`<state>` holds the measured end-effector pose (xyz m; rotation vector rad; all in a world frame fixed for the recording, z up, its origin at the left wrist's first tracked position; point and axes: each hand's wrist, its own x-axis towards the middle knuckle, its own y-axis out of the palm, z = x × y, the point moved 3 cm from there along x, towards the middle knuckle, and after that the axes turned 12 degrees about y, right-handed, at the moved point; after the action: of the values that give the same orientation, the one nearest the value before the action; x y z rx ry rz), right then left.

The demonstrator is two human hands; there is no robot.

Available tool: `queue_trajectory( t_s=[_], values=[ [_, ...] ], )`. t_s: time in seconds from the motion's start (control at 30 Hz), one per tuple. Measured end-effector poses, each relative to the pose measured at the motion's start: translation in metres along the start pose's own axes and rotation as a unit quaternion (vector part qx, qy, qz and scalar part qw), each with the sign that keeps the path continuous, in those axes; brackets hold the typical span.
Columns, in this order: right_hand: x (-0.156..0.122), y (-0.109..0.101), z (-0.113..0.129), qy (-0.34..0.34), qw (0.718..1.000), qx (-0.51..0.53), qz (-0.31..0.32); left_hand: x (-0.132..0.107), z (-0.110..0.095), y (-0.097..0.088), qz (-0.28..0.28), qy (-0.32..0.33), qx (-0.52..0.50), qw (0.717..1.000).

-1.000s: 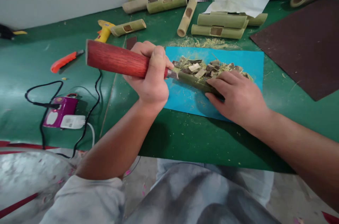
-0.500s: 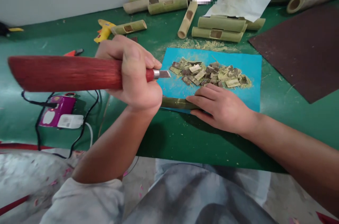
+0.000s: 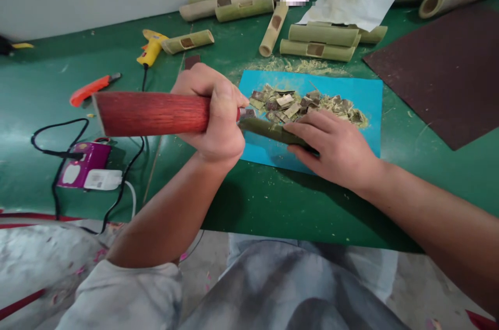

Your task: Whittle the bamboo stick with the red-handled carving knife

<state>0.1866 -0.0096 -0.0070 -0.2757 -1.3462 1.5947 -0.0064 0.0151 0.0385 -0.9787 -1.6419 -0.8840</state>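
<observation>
Left hand point(image 3: 216, 117) fisted around long red wooden tool handle point(image 3: 150, 113); blade mostly hidden. Right hand point(image 3: 335, 148) presses thin green bamboo stick point(image 3: 268, 130) onto blue mat point(image 3: 366, 96), covering stick's far end.

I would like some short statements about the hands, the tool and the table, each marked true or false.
1. The left hand grips a tool with a red wooden handle. True.
2. The right hand rests on a green bamboo piece. True.
3. The bamboo piece lies on a yellow sheet. False: it lies over a blue sheet.
4. The chips are piled on the blue sheet. True.
5. The glue gun is purple. False: it is yellow.
</observation>
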Motion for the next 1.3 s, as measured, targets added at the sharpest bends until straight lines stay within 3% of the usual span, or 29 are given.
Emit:
queue_trajectory(
  t_s=[0.13,0.27,0.4,0.53,0.63,0.77,0.9,1.3],
  values=[
    [-0.002,0.005,0.012,-0.082,0.995,0.035,0.044,0.003,-0.002,0.0,-0.025,0.02,0.024,0.999],
    [-0.003,0.013,0.017,-0.112,0.986,0.045,0.111,0.002,-0.003,-0.003,0.025,0.027,0.049,0.998],
    [0.001,0.013,0.015,-0.073,0.989,0.015,0.124,-0.001,-0.002,-0.006,0.046,0.023,0.037,0.998],
    [0.006,0.01,0.006,0.019,0.994,-0.036,0.099,-0.006,0.003,-0.005,0.023,-0.003,0.01,1.0],
    [0.007,0.007,-0.001,0.044,0.996,-0.039,0.071,-0.01,0.006,-0.005,0.022,-0.01,0.039,0.999],
    [0.003,-0.001,-0.002,-0.007,0.999,0.029,0.034,-0.008,0.005,-0.004,0.01,-0.011,0.021,1.0],
    [-0.002,-0.003,0.004,-0.067,0.99,0.101,0.075,0.0,0.001,-0.001,-0.041,-0.011,-0.013,0.999],
    [0.014,0.009,0.019,-0.068,0.981,-0.036,0.176,0.0,-0.006,-0.005,-0.011,-0.013,0.01,1.0]
  ],
)
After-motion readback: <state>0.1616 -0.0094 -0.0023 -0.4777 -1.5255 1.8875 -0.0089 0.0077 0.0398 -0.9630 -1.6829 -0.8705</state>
